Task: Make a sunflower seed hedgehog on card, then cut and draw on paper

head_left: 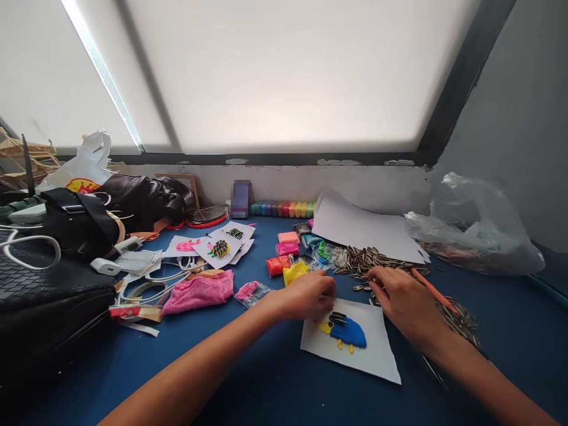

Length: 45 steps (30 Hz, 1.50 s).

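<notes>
A white paper card point(377, 355) lies before me with a small animal figure in clay, its blue body point(354, 334) joined to a yellow head and yellow feet. Several striped sunflower seeds point(338, 318) are set into the front of the blue clay. My left hand point(313, 294) rests over the card's upper left corner, fingers curled; whatever they hold is hidden. Over the heap of sunflower seeds point(370, 258), my right hand point(406, 302) bends its thumb and forefinger close together at the heap's near edge. Anything between those fingertips is too small to make out.
Clay packs, including yellow clay point(295, 273) and a red pack point(278, 265), sit beyond my left hand. Finished cards point(219, 248), a pink cloth point(199, 291) and cables lie leftward. White sheets point(359, 222) and a plastic bag point(479, 231) stand behind right. An orange tool point(435, 290) crosses the seeds.
</notes>
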Motion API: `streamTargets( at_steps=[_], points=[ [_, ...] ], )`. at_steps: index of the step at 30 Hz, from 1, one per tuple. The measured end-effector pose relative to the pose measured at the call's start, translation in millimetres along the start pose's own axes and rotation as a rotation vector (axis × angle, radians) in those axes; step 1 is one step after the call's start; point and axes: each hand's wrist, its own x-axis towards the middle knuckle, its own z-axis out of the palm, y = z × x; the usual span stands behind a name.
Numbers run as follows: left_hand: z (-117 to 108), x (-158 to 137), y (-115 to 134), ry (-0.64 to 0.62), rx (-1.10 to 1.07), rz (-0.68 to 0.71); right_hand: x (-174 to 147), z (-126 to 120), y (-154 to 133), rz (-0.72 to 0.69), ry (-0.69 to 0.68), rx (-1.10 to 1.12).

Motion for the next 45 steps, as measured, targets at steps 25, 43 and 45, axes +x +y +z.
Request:
streamTargets(
  at_steps=[25, 43, 45],
  points=[
    [10.9, 1.8, -1.4, 0.156, 0.037, -0.048, -18.6, -40.5, -40.8, 0.141, -0.385, 0.625],
    [10.7, 3.4, -13.9, 0.095, -0.162, 0.071, -32.7, -22.0, -52.3, -0.152, -0.170, 0.368],
    [9.2, 2.4, -14.1, 0.093, -0.176, 0.079, -33.2, -20.1, -52.2, -0.162, -0.169, 0.371]
  ],
)
